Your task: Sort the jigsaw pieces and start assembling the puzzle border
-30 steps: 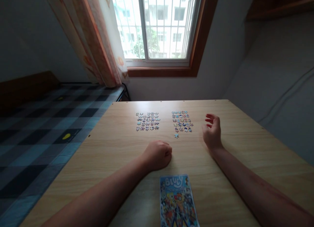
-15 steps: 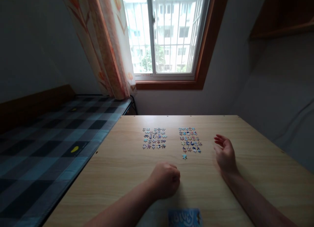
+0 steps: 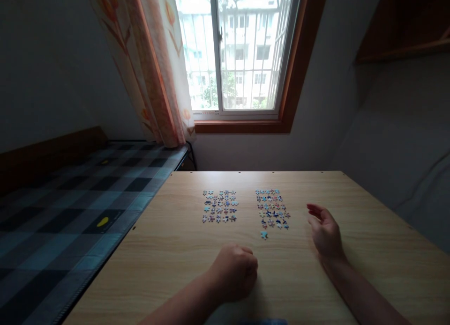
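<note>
My left hand [image 3: 235, 272] rests on the table as a closed fist, with nothing showing in it. To the right, my right hand [image 3: 325, 229] is held with fingers loosely curved and the thumb apart, nothing between them. Left of centre lies a block of jigsaw pieces [image 3: 220, 206] in rows. A second block of jigsaw pieces [image 3: 272, 208] is laid out to its right, nearer my right hand. One light-blue jigsaw piece [image 3: 264, 234] sits alone just below that second block, beyond my left fist. Neither hand touches the pieces.
The pieces lie on a pale wooden table [image 3: 168, 250]. At its near edge a sliver of a blue box [image 3: 263, 321] shows. A bed with a checked cover [image 3: 126, 184] stands along the left, and a curtain [image 3: 147, 67] hangs beside the barred window [image 3: 246, 53].
The view has tilted up slightly, so everything sits lower and the blue box has nearly left the frame. My hands keep about the same poses, and the pieces stay in place.
</note>
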`<move>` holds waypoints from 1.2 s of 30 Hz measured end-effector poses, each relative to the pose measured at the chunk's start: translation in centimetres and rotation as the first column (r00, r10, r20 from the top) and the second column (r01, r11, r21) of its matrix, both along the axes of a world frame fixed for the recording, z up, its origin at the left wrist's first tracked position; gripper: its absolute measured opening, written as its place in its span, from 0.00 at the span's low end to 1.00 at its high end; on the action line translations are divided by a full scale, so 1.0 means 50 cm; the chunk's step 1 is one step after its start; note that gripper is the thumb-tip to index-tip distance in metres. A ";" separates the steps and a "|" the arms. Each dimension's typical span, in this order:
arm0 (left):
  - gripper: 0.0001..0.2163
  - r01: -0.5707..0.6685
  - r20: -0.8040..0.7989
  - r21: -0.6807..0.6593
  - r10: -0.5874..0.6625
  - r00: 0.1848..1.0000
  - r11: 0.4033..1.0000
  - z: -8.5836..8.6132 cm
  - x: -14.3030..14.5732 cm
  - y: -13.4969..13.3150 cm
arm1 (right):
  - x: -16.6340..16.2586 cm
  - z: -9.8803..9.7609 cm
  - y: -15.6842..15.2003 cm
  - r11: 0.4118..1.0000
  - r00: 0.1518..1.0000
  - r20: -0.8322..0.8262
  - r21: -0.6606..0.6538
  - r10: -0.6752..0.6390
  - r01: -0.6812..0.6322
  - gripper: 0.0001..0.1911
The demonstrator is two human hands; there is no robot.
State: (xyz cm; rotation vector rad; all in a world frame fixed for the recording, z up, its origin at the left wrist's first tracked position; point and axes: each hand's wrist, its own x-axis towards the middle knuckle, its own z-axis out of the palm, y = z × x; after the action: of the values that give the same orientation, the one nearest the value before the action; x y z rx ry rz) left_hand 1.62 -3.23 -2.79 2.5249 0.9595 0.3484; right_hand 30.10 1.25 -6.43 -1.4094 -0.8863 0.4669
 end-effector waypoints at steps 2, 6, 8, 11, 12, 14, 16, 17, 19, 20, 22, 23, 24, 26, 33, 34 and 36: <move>0.13 -0.005 0.017 0.019 0.005 1.000 1.000 0.001 0.002 -0.002 | 0.000 0.000 0.000 1.000 1.000 0.006 -0.002 0.005 -0.005 0.19; 0.15 -0.164 0.108 0.109 0.153 0.982 0.980 0.032 0.002 0.001 | 0.001 0.001 0.001 1.000 1.000 0.022 0.005 0.017 -0.017 0.18; 0.13 -0.314 0.138 0.169 0.293 0.946 0.934 0.062 -0.009 0.017 | 0.001 0.001 0.002 1.000 1.000 0.018 0.013 0.014 -0.014 0.18; 0.08 -0.512 0.110 0.259 0.502 0.858 0.819 0.106 -0.041 0.064 | 0.001 0.001 0.006 1.000 1.000 -0.004 0.018 0.005 -0.005 0.18; 0.06 -0.534 0.079 0.279 0.535 0.841 0.798 0.116 -0.054 0.085 | 0.001 0.001 0.007 1.000 1.000 -0.009 0.019 0.005 -0.005 0.18; 0.14 -0.565 -0.023 0.317 0.601 0.799 0.762 0.127 -0.076 0.130 | 0.000 0.001 0.010 1.000 1.000 -0.013 0.024 0.006 -0.005 0.17; 0.18 -0.608 -0.137 0.351 0.681 0.719 0.712 0.127 -0.090 0.173 | 0.000 0.000 0.012 1.000 1.000 -0.019 0.027 0.002 -0.001 0.17; 0.19 -0.624 -0.187 0.357 0.708 0.681 0.695 0.124 -0.093 0.193 | 0.000 0.000 0.013 1.000 1.000 -0.024 0.028 0.000 0.001 0.17; 0.20 -0.635 -0.267 0.355 0.725 0.635 0.687 0.118 -0.095 0.227 | -0.001 0.001 0.013 1.000 0.999 -0.035 0.027 0.000 0.001 0.17; 0.21 -0.649 -0.297 0.339 0.732 0.613 0.681 0.115 -0.094 0.241 | -0.001 0.001 0.012 1.000 0.999 -0.037 0.028 0.002 -0.001 0.16; 0.24 -0.671 -0.360 0.290 0.728 0.584 0.682 0.110 -0.090 0.265 | -0.002 0.002 0.011 0.999 1.000 -0.031 0.039 0.003 -0.002 0.16; 0.25 -0.677 -0.378 0.273 0.723 0.578 0.684 0.109 -0.089 0.274 | -0.002 0.002 0.011 0.999 1.000 -0.024 0.044 0.005 -0.004 0.16; 0.26 -0.679 -0.393 0.261 0.717 0.575 0.687 0.107 -0.087 0.282 | -0.002 0.002 0.011 0.999 1.000 -0.017 0.049 0.003 -0.003 0.15; 0.26 -0.675 -0.408 0.253 0.709 0.575 0.693 0.105 -0.084 0.293 | -0.004 0.001 0.011 0.999 1.000 0.001 0.051 0.007 -0.007 0.15; 0.21 -0.681 -0.423 0.268 0.718 0.553 0.682 0.096 -0.076 0.327 | -0.009 0.005 0.012 0.999 0.998 0.054 0.039 0.033 -0.035 0.15; 0.21 -0.681 -0.424 0.268 0.718 0.552 0.681 0.096 -0.074 0.335 | -0.010 0.007 0.011 0.998 0.998 0.060 0.043 0.035 -0.038 0.15; 0.21 -0.677 -0.425 0.266 0.714 0.557 0.687 0.095 -0.067 0.353 | -0.011 0.010 0.011 0.998 0.997 0.071 0.055 0.033 -0.037 0.14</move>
State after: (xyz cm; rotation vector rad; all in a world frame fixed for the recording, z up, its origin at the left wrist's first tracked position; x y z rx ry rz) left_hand -1.72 14.44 1.97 2.1920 2.2135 -0.0890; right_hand 29.54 1.78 -5.91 -1.3673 -0.9754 0.4176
